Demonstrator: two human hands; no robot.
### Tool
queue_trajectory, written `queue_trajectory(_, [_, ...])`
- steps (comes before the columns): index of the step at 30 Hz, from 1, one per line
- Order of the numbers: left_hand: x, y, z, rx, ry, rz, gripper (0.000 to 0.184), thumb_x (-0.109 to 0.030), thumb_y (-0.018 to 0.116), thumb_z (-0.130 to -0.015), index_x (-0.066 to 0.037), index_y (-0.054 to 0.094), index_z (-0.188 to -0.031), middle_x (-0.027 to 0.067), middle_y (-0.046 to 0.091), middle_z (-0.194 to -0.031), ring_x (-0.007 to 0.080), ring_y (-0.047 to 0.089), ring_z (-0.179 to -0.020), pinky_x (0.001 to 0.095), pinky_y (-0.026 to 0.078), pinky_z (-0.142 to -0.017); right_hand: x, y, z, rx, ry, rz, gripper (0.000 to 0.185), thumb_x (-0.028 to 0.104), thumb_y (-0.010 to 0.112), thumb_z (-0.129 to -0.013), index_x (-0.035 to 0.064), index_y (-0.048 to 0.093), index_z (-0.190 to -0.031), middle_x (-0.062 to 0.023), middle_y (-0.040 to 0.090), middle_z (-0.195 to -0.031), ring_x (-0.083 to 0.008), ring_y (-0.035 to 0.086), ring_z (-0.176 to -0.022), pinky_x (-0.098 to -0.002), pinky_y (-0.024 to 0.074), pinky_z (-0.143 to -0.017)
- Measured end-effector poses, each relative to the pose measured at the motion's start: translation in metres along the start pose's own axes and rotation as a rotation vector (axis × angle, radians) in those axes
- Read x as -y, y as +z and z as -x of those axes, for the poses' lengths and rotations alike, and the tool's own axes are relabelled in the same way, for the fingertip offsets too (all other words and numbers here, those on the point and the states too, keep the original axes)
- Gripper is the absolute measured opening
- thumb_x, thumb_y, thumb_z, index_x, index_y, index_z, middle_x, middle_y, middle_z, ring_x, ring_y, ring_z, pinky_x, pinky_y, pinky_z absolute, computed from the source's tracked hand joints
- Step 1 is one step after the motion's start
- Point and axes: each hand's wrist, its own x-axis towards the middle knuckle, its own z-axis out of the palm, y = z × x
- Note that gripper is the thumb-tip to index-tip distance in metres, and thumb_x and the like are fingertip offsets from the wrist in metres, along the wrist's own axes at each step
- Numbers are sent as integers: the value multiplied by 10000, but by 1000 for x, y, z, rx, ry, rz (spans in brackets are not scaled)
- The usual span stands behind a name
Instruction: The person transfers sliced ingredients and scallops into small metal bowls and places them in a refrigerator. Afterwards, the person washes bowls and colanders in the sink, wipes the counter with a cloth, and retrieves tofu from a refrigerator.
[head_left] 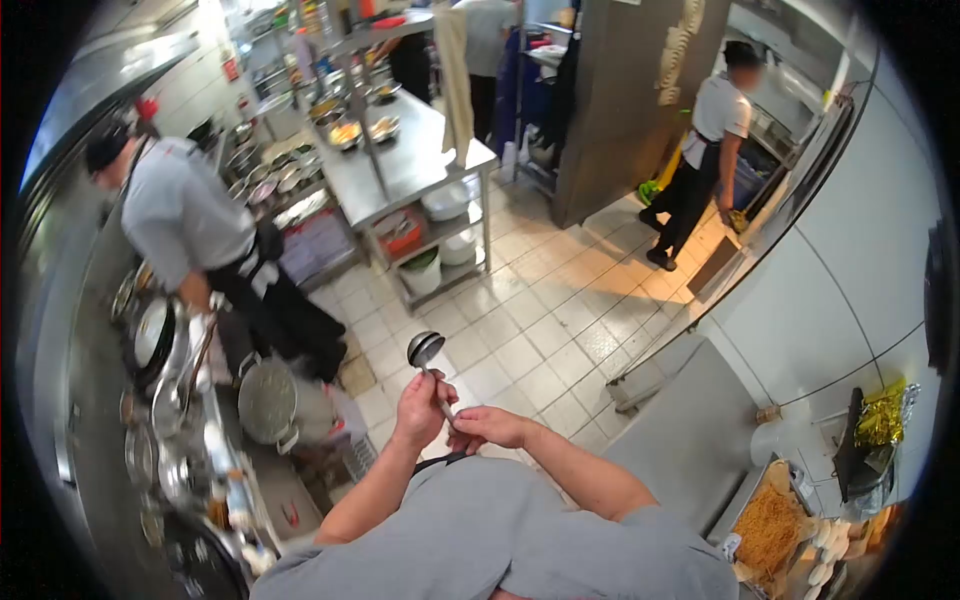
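Two nested ladles (426, 347), or a ladle with a doubled-looking bowl, point away from my body at the middle of the view. My left hand (422, 408) is closed round the handle just below the bowl. Close beside it, my right hand (482, 428) pinches the lower end of the handle near my waist. Both hands are in front of my grey shirt (500, 520). The far fingers of each hand are partly hidden.
A co-worker (190, 200) leans over the stove at left, near a large pot (268, 400). Another person (715, 140) stands at back right. A steel table (405, 180) holds food bowls. At lower right is a tray of orange-brown food (772, 525).
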Motion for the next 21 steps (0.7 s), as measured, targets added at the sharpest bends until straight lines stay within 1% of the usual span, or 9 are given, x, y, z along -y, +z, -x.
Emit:
queue_trajectory(2, [-9,18,-72,81,-49,-113,143,-165,523,-1027,-33,566,-1056,81,651,-882,245,636,-888,380,486,-844,24,-49,-9,-136,-27,-87,318,306,467,-1054,37,620,-1128,-66,673,-941,-160,661,-869,-308,549,-786])
queue_trajectory(3, [-16,32,-108,107,-74,-121,143,-165,523,-1027,-33,566,-1056,81,651,-882,245,636,-888,380,486,-844,44,-71,-9,-242,-58,-153,291,286,475,-1049,42,621,-1116,-61,663,-888,-159,658,-831,-303,549,-776])
queue_trajectory(5, [-25,69,-172,209,-141,-447,211,-217,510,-1046,-24,592,-1069,76,661,-936,225,656,-954,382,513,-857,78,-112,10,-344,-126,-163,247,234,486,-1035,36,621,-1092,-52,640,-838,-153,639,-783,-294,538,-734])
queue_trajectory(6, [-26,89,-204,287,-176,-541,225,-237,517,-1044,-39,619,-1074,59,667,-982,206,661,-1019,374,511,-900,87,-133,20,-516,-203,-86,246,231,497,-1028,29,626,-1080,-45,627,-807,-145,608,-736,-294,521,-709])
queue_trajectory(7, [-26,109,-233,342,-239,-614,210,-216,519,-1043,-49,629,-1109,61,672,-1075,180,640,-1009,353,496,-908,94,-154,29,-685,-275,-7,245,227,507,-1021,21,630,-1068,-38,614,-777,-137,577,-689,-294,504,-684])
queue_trajectory(11, [6,157,-360,883,-350,-965,363,-242,539,-1040,-45,569,-1344,43,671,-1122,140,592,-1075,323,473,-952,114,-236,67,-1028,-385,-108,251,160,469,-1028,-19,644,-1017,-31,579,-688,-132,555,-614,-278,485,-612])
queue_trajectory(12, [16,169,-392,1049,-328,-1040,432,-269,565,-1027,-58,529,-1401,79,676,-1175,181,600,-1124,344,465,-986,115,-257,72,-1027,-382,-106,251,160,469,-1028,-19,644,-1017,-31,579,-688,-132,555,-614,-278,485,-612])
queue_trajectory(17, [60,174,-559,1118,-358,-1233,493,-326,617,-987,-49,534,-1387,178,648,-1255,243,616,-1159,364,482,-996,165,-419,71,-1224,-280,-118,255,162,474,-1026,-29,636,-980,-34,569,-640,-139,555,-588,-282,467,-580])
queue_trajectory(21, [37,167,-684,795,-389,-1395,487,-332,653,-958,-30,580,-1333,190,648,-1237,263,647,-1103,361,526,-930,249,-567,63,-1249,-203,-54,251,172,489,-1019,-23,639,-970,-29,561,-628,-142,534,-556,-288,457,-566])
